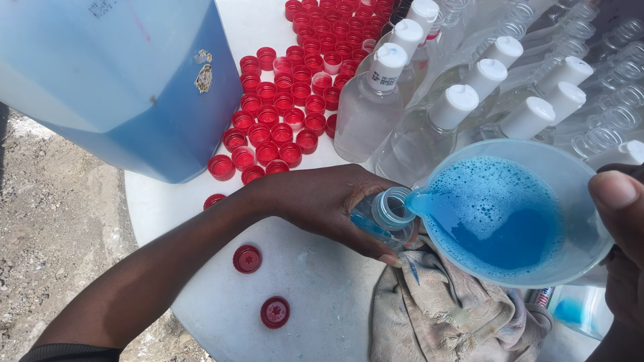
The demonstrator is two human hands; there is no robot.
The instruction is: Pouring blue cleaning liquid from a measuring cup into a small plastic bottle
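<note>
The left hand [329,201] is closed round a small clear bottle [384,218], its forearm stretched in from the lower left across the white table [315,295]. Beside that bottle, the right hand [624,234] grips a tilted clear jug [510,211] of foamy blue liquid, spout at the bottle's mouth (thumb up on the rim). A grey rag [449,315] lies just below the bottle; red caps [282,114] and white-capped bottles [463,100] stand beyond it.
</note>
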